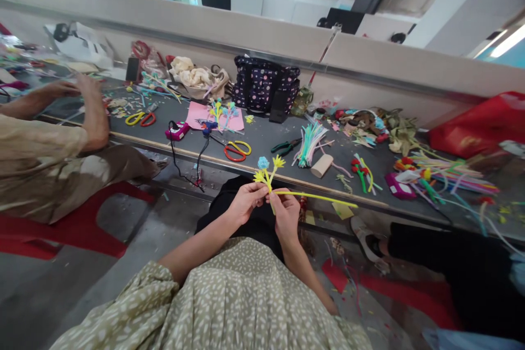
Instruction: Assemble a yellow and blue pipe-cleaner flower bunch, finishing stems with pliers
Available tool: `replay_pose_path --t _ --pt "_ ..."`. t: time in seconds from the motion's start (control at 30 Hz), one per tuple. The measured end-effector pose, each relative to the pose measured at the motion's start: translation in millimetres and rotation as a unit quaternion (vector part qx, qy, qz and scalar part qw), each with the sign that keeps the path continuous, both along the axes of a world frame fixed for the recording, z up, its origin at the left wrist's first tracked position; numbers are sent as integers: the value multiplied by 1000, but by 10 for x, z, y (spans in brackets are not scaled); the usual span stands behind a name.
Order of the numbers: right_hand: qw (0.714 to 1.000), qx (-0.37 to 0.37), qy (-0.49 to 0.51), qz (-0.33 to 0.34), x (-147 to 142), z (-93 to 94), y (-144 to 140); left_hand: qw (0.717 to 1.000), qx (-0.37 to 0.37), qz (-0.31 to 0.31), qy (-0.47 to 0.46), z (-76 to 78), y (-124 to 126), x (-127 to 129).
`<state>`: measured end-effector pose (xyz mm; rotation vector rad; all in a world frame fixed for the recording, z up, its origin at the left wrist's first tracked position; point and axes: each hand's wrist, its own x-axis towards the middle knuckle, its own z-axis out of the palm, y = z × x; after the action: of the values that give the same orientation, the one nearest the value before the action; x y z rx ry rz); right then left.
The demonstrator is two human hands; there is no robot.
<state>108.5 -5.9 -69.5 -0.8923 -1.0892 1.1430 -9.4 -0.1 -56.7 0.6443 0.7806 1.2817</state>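
Head view shows two bare hands held close together above the person's lap, just in front of the edge of a long grey table point(262, 139). The left hand point(245, 200) has its fingers pinched shut on a small bunch of pipe-cleaner flowers point(268, 167). The bunch sticks up from between the two hands. It has yellow fluffy tops and one blue top. The right hand point(286, 213) sits just beside the left hand, touching it or nearly so. Its fingers are closed on a long yellow pipe cleaner point(315, 197). That stem runs from the fingers far out to the right, almost flat.

Past the hands, on the table, lie yellow and red scissors point(237, 150). A little to the right of them are green pliers point(286, 146) and a bunch of pale pipe cleaners point(309, 143). A small cardboard tube point(322, 165) lies near them. Farther back stands a dark bag with dots point(266, 85), with a pink sheet point(200, 115) to its left. A pink glue gun point(177, 130) with a black cord lies to the left of the scissors.

Far left of the hands, another person in a tan top sits on a red chair point(61, 232), with a hand point(88, 85) on the table. Far right there is a red bag point(479, 123).
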Motion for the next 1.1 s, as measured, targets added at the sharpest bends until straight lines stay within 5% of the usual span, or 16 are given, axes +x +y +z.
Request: replay_pose_path --t 0.2,0.33,0.5,0.7,0.87,1.1 --pt "945 173 -245 -129 63 -63 17 995 29 68 68 -16 -31 48" --pt "917 233 -302 -120 79 -85 30 991 48 82 98 -16 -35 72" --pt "916 246 -302 -101 60 -45 9 987 57 104 109 6 -31 79" --pt "960 142 -228 -81 46 -3 -24 985 82 107 109 41 -44 58" --pt "998 19 -66 -5 39 41 -9 982 111 101 116 61 -63 57" --pt "961 -182 143 149 34 -17 61 980 125 82 132 28 -78 44"
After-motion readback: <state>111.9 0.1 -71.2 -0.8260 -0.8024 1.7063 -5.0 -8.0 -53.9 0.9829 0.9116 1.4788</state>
